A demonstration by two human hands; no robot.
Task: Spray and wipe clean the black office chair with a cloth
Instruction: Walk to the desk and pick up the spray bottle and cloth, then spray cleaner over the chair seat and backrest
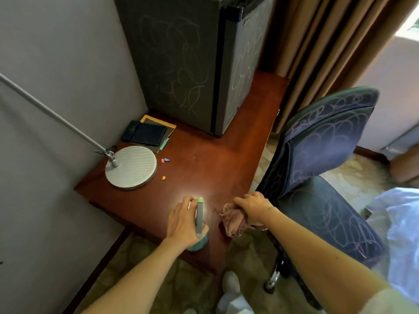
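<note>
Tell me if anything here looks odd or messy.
Yes. Pale looping scribbles cover the chair, back and seat, and the dark cabinet on the desk. Small coloured bits, maybe chalk, lie loose on the desk beside the lamp base.

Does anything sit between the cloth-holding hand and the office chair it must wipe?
Nothing visible does. The right hand grips the pink cloth at the desk edge, with the scribbled office chair directly beside it. The left hand holds the spray bottle.
</note>
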